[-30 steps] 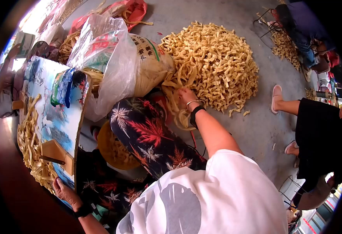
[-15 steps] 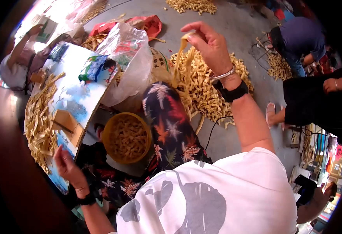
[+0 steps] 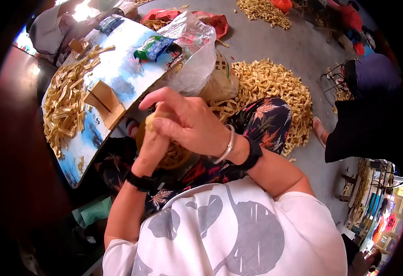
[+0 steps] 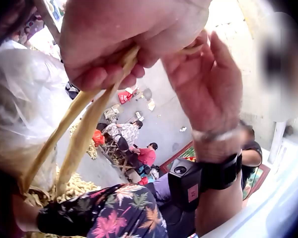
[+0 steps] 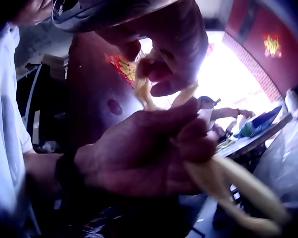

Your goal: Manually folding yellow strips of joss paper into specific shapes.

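Note:
Both hands meet above the lap in the head view. The left hand [image 3: 154, 142] curls its fingers round a pale yellow strip [image 4: 84, 134], whose two lengths hang down from the fist in the left wrist view. The right hand [image 3: 194, 125] pinches the upper part of this strip [image 5: 145, 89] between thumb and fingers, just above the left hand in the right wrist view. Below the hands, a yellow bowl [image 3: 183, 162] of short knotted pieces is mostly hidden. A heap of knotted pieces [image 3: 279, 87] lies on the floor beyond the knee.
At left a painted board [image 3: 127, 60] bears loose strips [image 3: 68, 99], a wooden block with a slot [image 3: 105, 103] and a blue-green packet [image 3: 154, 48]. A sack in clear plastic [image 3: 194, 57] stands behind the bowl. Other people are at the right.
The right hand has come from the heap, up with a strip and across to the left hand. The left hand has left the board's edge and now grips the strip.

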The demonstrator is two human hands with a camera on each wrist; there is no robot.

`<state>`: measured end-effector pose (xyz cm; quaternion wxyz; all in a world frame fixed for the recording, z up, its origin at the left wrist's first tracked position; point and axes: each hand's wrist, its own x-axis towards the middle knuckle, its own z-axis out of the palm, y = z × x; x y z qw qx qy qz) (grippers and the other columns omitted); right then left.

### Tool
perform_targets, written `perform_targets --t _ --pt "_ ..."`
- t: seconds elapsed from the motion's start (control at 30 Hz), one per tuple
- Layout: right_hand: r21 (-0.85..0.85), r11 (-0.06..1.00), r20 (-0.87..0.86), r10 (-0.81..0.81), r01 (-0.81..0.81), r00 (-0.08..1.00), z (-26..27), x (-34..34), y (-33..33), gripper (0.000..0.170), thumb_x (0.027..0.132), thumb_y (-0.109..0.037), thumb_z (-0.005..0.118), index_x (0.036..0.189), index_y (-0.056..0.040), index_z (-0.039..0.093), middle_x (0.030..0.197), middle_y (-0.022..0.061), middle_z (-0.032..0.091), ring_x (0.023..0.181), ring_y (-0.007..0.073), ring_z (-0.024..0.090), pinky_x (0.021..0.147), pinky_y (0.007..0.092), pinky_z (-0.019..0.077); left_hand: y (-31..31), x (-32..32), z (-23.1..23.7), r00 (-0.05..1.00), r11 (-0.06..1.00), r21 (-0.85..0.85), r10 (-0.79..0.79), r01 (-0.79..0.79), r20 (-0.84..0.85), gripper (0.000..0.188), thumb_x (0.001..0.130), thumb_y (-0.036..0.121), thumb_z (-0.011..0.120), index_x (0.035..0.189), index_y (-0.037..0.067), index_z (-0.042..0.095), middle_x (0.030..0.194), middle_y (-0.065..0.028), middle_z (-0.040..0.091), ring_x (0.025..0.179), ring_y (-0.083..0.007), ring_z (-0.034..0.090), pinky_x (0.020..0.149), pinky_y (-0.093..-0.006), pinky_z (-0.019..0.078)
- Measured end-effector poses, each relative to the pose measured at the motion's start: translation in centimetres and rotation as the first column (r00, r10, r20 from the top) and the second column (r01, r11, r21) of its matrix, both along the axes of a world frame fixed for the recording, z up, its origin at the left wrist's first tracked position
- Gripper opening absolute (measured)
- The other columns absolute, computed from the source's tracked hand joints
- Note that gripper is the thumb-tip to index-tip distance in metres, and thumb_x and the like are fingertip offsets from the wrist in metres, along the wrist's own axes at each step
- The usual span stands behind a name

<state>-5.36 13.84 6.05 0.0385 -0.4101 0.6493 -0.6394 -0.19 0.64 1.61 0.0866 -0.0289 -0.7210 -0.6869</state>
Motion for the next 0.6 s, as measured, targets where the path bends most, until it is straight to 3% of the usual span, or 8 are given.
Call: perform_targets --t 0.03,0.07,0.13,0.27,0.33,0.43,0.47,0.6 --pt "0.042 0.989 -0.092 -0.141 0.145 0.986 -0.1 0.2 0.9 0.038 0.088 -0.013 0.065 0.124 -0.0063 0.055 0.1 0.009 0.064 0.089 0.0164 0.065 0.076 0.0269 0.0537 -1.1 0.4 -0.8 0.999 0.988 -0.146 0.051 -0.048 0.017 0.018 0.1 0.019 0.054 0.094 0.002 0.058 0.077 0.0017 0.052 0.072 -0.0123 0.053 0.071 -0.0253 0.0464" --pt "0.137 0.965 -0.159 -0.202 0.224 0.966 -1.7 -0.2 1.7 0.052 0.085 -0.02 0.07 0.131 -0.0086 0.049 0.122 0.0157 0.057 0.106 0.0262 0.062 0.088 0.0363 0.0532 -2.5 1.1 -0.9 0.99 0.995 -0.093 0.037 -0.025 0.138 0.026 0.102 0.025 0.05 0.086 0.004 0.053 0.075 0.002 0.048 0.071 -0.0107 0.048 0.066 -0.0246 0.0414" --pt "0.329 0.884 -0.304 -0.234 0.332 0.924 -6.2 -0.2 3.0 0.054 0.082 -0.018 0.072 0.131 -0.0088 0.051 0.128 0.0172 0.053 0.115 0.031 0.056 0.093 0.0398 0.0505 -2.5 2.4 -0.2 0.972 0.996 -0.076 0.066 -0.05 0.224 0.041 0.105 0.03 0.044 0.07 0.009 0.038 0.067 0.0044 0.034 0.062 -0.0067 0.032 0.055 -0.0243 0.0245" --pt "0.616 0.747 -0.265 -0.104 0.251 0.959 -16.0 1.2 3.2 0.038 0.082 -0.012 0.066 0.118 -0.0069 0.056 0.125 0.0184 0.054 0.12 0.0392 0.05 0.094 0.0429 0.0486 -1.3 4.1 -0.7 0.99 0.999 -0.041 0.027 -0.021 0.136 0.041 0.104 0.035 0.05 0.075 0.006 0.048 0.07 0.003 0.044 0.069 -0.0054 0.04 0.06 -0.0239 0.0342" --pt "0.767 0.59 -0.199 -0.155 0.252 0.968 -18.0 1.7 2.9 0.024 0.083 -0.008 0.061 0.106 -0.0048 0.058 0.117 0.0198 0.059 0.112 0.0397 0.055 0.089 0.0432 0.0501 -1.5 3.8 3.0 0.993 0.999 -0.015 0.039 -0.041 -0.109 0.044 0.104 0.039 0.046 0.075 0.007 0.045 0.07 0.0003 0.042 0.067 -0.0094 0.038 0.061 -0.0265 0.0314" --pt "0.718 0.683 -0.06 -0.136 0.137 0.989 -16.4 -0.1 1.0 0.01 0.085 -0.006 0.056 0.094 -0.0044 0.055 0.097 0.021 0.064 0.094 0.0414 0.061 0.078 0.0459 0.0506 -3.4 3.6 9.0 0.932 0.995 0.026 0.097 -0.094 -0.35 0.046 0.104 0.043 0.041 0.072 0.01 0.039 0.067 0.0012 0.034 0.062 -0.0127 0.032 0.061 -0.028 0.0271" --pt "0.471 0.845 -0.123 -0.221 0.253 0.967 -15.4 -1.0 0.7 0.007 0.085 -0.004 0.055 0.092 -0.005 0.054 0.082 0.0214 0.063 0.081 0.043 0.062 0.069 0.0481 0.0485 -4.3 4.0 9.9 0.903 0.984 0.061 0.177 -0.167 -0.391 0.046 0.104 0.045 0.041 0.073 0.01 0.039 0.067 0.0011 0.034 0.063 -0.0124 0.032 0.062 -0.0274 0.0273" --pt "0.376 0.808 -0.273 -0.37 0.453 0.888 -9.0 -6.6 3.2 0.009 0.087 -0.007 0.055 0.096 -0.0058 0.056 0.083 0.02 0.063 0.082 0.0409 0.063 0.07 0.044 0.0498 -8.3 7.2 11.4 0.857 0.917 0.349 0.329 -0.191 -0.396 0.043 0.104 0.044 0.041 0.077 0.01 0.04 0.073 0.0 0.034 0.066 -0.0105 0.029 0.065 -0.0254 0.0285"
